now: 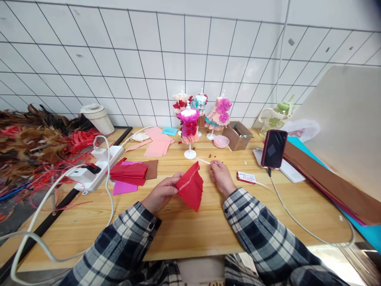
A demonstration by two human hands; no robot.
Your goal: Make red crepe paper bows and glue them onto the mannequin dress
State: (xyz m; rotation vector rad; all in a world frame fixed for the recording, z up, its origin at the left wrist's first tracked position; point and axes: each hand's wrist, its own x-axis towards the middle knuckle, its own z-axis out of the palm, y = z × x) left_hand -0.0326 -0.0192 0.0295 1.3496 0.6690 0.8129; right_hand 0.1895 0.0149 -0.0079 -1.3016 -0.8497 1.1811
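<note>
The left hand (162,192) pinches the near-left edge of a piece of red crepe paper (190,186), thumb on top, and holds it fanned out just above the table (190,234), between the two hands. The paper's upper corner points towards the right hand (222,176), whose fingers are curled together and seem to pinch the end of a thin white strip (204,161) lying just past that corner. A pale line runs across the red piece, glue or a crease, I cannot tell which.

Judging by the pleats, the work in hand is gathering the red piece into a small skirt shape. Further work would call for the left-hand pinch to stay firm so the folds do not spring apart, and for the strip to meet the gathered edge squarely.

Left of the left hand lie folded red sheets (129,173) on a magenta sheet (123,187), with a power strip (95,167) beyond them. Straight ahead of the hands stands a small mannequin in a pink dress (189,127), with a pink bowl (221,141) beside it. Right of the right hand lie a small red packet (246,177) and a propped phone (274,148)
</note>
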